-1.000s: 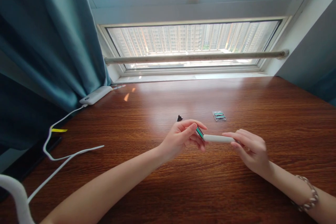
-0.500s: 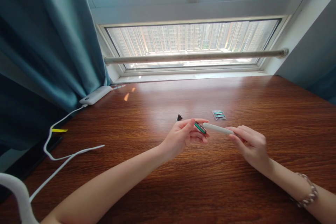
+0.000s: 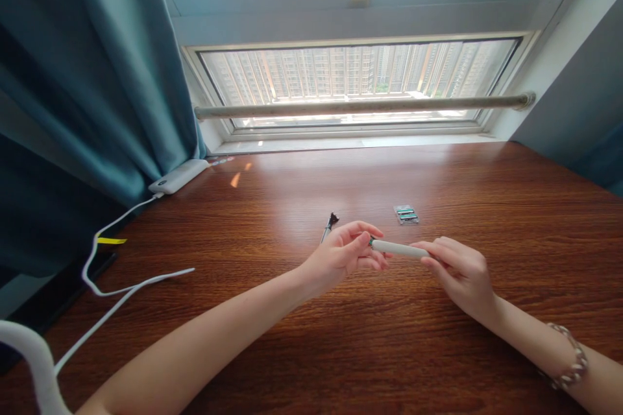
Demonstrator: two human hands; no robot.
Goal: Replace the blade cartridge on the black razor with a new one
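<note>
My left hand (image 3: pixel 351 248) is closed in a pinch on a razor blade cartridge (image 3: pixel 371 242). Only a small green and dark bit of the cartridge shows beyond the thumb. A slim white pen-like stick (image 3: pixel 400 248) meets it there, and I cannot tell whether they touch. The stick's other end is gripped by my right hand (image 3: pixel 457 269), thumb and fingers together. Behind my left hand lies a razor handle (image 3: pixel 329 225) with a black head end, its lower part hidden. Farther back is a clear plastic pack (image 3: pixel 405 214) with green-striped cartridges.
The wooden table (image 3: pixel 292 194) runs to the window sill. At the left edge sit a white power bank (image 3: pixel 180 176) with a white cable (image 3: pixel 90 266) and a yellow strip (image 3: pixel 111 241). A thick white curved tube (image 3: pixel 36 356) stands at lower left, below the blue curtain (image 3: pixel 111 65).
The white stick's left end has moved down and left to the cartridge. The cartridge, plainly visible before, has turned and is mostly hidden. More of the razor handle shows.
</note>
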